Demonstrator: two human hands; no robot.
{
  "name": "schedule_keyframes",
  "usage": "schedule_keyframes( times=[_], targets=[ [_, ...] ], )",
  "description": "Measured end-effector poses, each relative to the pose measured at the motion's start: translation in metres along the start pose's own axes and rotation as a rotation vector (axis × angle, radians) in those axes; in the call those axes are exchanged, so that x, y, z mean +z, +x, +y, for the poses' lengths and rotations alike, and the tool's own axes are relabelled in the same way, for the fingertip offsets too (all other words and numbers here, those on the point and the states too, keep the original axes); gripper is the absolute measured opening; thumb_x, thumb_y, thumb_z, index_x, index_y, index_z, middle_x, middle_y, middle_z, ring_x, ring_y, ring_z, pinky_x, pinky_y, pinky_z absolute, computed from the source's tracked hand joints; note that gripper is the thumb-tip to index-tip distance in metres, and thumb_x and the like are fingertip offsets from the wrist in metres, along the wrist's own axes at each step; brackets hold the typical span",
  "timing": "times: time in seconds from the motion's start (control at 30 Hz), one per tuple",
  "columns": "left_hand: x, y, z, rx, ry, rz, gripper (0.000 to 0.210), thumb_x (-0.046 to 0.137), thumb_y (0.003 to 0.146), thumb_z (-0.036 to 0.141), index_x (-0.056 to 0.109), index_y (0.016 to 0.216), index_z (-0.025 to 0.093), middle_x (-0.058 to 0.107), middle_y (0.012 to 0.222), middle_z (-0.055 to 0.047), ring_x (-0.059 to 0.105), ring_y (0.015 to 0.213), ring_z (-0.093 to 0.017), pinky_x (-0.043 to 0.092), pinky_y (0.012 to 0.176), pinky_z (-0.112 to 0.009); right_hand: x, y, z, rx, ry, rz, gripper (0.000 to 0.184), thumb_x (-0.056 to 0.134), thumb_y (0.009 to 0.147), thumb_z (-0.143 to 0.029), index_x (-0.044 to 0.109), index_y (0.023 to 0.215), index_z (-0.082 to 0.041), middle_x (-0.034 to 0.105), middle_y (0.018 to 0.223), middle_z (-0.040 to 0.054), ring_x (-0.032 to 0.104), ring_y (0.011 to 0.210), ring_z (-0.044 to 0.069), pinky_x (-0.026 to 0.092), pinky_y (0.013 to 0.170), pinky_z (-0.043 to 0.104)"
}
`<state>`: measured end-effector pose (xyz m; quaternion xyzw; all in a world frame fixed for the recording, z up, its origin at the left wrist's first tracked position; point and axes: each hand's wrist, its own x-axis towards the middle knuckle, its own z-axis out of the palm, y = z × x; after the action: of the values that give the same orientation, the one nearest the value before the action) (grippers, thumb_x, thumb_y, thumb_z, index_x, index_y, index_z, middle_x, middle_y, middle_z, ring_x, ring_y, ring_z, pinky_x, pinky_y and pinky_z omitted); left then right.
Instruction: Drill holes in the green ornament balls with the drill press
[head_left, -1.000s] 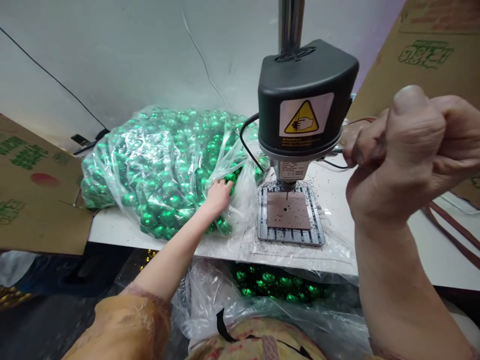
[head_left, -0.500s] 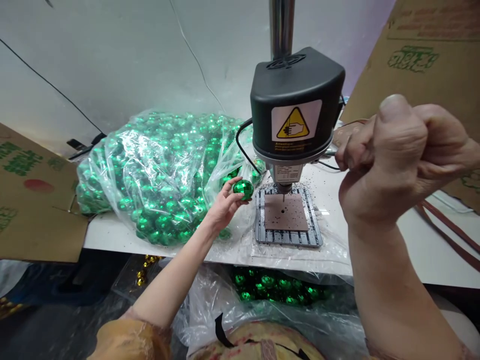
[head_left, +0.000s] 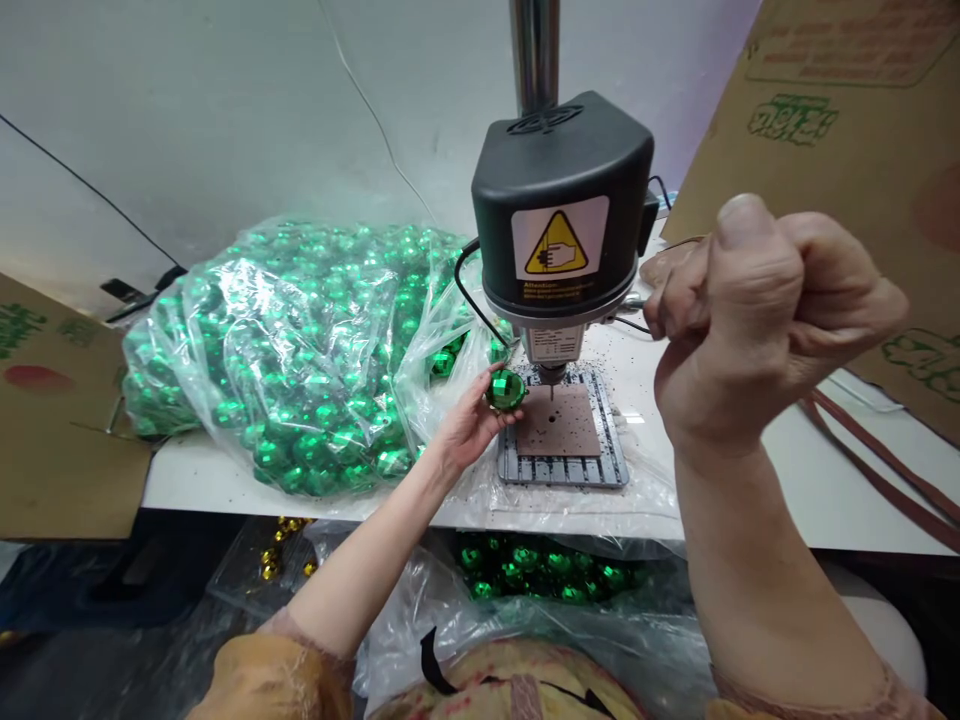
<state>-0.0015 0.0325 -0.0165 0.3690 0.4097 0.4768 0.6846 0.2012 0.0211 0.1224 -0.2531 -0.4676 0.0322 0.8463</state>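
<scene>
My left hand pinches a shiny green faceted ball at the left edge of the drill press base. A brown square pad with a small dark hole lies on that base, under the thin drill bit. Above it is the black motor head with a yellow warning label. On the right, my right hand is closed in a fist around the drill press lever, whose end is hidden inside the fingers.
A clear plastic bag full of green balls fills the table's left side. More green balls lie in a bag below the table edge. Cardboard boxes flank both sides. A brown strap rests at right; dark shavings surround the base.
My left hand has carried the green ball from beside the bag rightward and slightly nearer, to the base's edge. My right hand stays closed on the lever. The whole view has shifted a little.
</scene>
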Motion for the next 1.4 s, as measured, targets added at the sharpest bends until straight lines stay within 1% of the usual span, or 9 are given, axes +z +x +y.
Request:
schedule_keyframes(
  times=[0.13, 0.23, 0.4, 0.53, 0.67, 0.8, 1.0, 1.2, 1.4],
  targets=[
    [-0.001, -0.002, -0.006, 0.057, 0.212, -0.045, 0.069, 0.089, 0.079, 0.044, 0.06, 0.139, 0.025, 0.074, 0.104, -0.005, 0.069, 0.071, -0.015, 0.056, 0.064, -0.029, 0.0, -0.001, -0.001, 0.008, -0.011, -0.001, 0.053, 0.064, 0.093, -0.029, 0.027, 0.057, -0.022, 0.03, 0.049, -0.0051, 0.037, 0.044, 0.008, 0.036, 0.048, 0.031],
    [-0.001, 0.0, -0.013, 0.113, 0.341, -0.036, 0.07, 0.09, 0.077, 0.049, 0.062, 0.134, 0.022, 0.073, 0.099, -0.005, 0.066, 0.067, -0.014, 0.05, 0.056, -0.025, 0.0, -0.002, -0.003, 0.008, -0.033, 0.012, 0.05, 0.063, 0.094, -0.029, 0.028, 0.058, -0.022, 0.028, 0.05, -0.0051, 0.038, 0.045, 0.008, 0.037, 0.049, 0.031],
    [-0.001, 0.009, -0.024, 0.177, 0.437, -0.076, 0.065, 0.09, 0.077, 0.05, 0.065, 0.129, 0.021, 0.076, 0.111, -0.007, 0.071, 0.092, -0.021, 0.058, 0.079, -0.033, 0.0, -0.001, -0.003, 0.008, 0.01, -0.007, 0.047, 0.062, 0.094, -0.026, 0.029, 0.061, -0.022, 0.029, 0.051, -0.0056, 0.037, 0.044, 0.008, 0.033, 0.048, 0.032],
    [-0.001, 0.013, -0.027, 0.189, 0.452, -0.126, 0.068, 0.09, 0.077, 0.05, 0.064, 0.132, 0.02, 0.075, 0.119, -0.008, 0.071, 0.104, -0.023, 0.058, 0.092, -0.036, 0.0, -0.002, -0.003, 0.0, 0.047, -0.015, 0.048, 0.063, 0.094, -0.026, 0.028, 0.061, -0.021, 0.026, 0.053, -0.0054, 0.038, 0.045, 0.007, 0.033, 0.049, 0.031],
    [0.001, 0.014, -0.029, 0.197, 0.488, -0.151, 0.071, 0.09, 0.077, 0.051, 0.064, 0.134, 0.018, 0.075, 0.116, -0.009, 0.071, 0.104, -0.024, 0.058, 0.093, -0.038, -0.001, -0.003, -0.007, 0.051, 0.005, -0.028, 0.049, 0.061, 0.096, -0.029, 0.027, 0.061, -0.021, 0.025, 0.056, -0.0047, 0.04, 0.048, 0.006, 0.036, 0.051, 0.03],
    [0.003, 0.013, -0.03, 0.202, 0.554, -0.152, 0.071, 0.09, 0.077, 0.05, 0.063, 0.134, 0.018, 0.074, 0.108, -0.007, 0.071, 0.094, -0.022, 0.058, 0.085, -0.036, -0.002, -0.003, -0.009, 0.061, 0.016, -0.037, 0.049, 0.061, 0.096, -0.029, 0.027, 0.062, -0.021, 0.025, 0.057, -0.0049, 0.04, 0.049, 0.006, 0.036, 0.052, 0.03],
    [0.009, 0.013, -0.034, 0.323, 0.708, -0.101, 0.064, 0.092, 0.074, 0.046, 0.067, 0.127, 0.019, 0.074, 0.099, -0.005, 0.067, 0.082, -0.019, 0.056, 0.073, -0.031, -0.001, -0.002, -0.009, 0.048, 0.027, -0.054, 0.048, 0.059, 0.097, -0.027, 0.026, 0.062, -0.021, 0.024, 0.057, -0.0053, 0.039, 0.048, 0.005, 0.034, 0.051, 0.028],
    [0.017, 0.009, -0.045, 0.546, 0.926, -0.017, 0.055, 0.094, 0.074, 0.039, 0.072, 0.122, 0.022, 0.071, 0.119, -0.009, 0.066, 0.113, -0.028, 0.056, 0.099, -0.043, 0.0, -0.002, -0.008, 0.054, 0.045, -0.048, 0.05, 0.06, 0.096, -0.025, 0.025, 0.061, -0.021, 0.022, 0.056, -0.0051, 0.037, 0.047, 0.004, 0.032, 0.05, 0.028],
    [0.016, 0.009, -0.058, 0.543, 0.85, -0.048, 0.059, 0.092, 0.078, 0.04, 0.067, 0.129, 0.023, 0.071, 0.129, -0.011, 0.066, 0.124, -0.032, 0.053, 0.11, -0.05, -0.003, 0.0, -0.005, 0.026, 0.032, -0.06, 0.051, 0.063, 0.094, -0.027, 0.026, 0.06, -0.022, 0.024, 0.054, -0.0055, 0.037, 0.046, 0.006, 0.032, 0.049, 0.031]
  ],
)
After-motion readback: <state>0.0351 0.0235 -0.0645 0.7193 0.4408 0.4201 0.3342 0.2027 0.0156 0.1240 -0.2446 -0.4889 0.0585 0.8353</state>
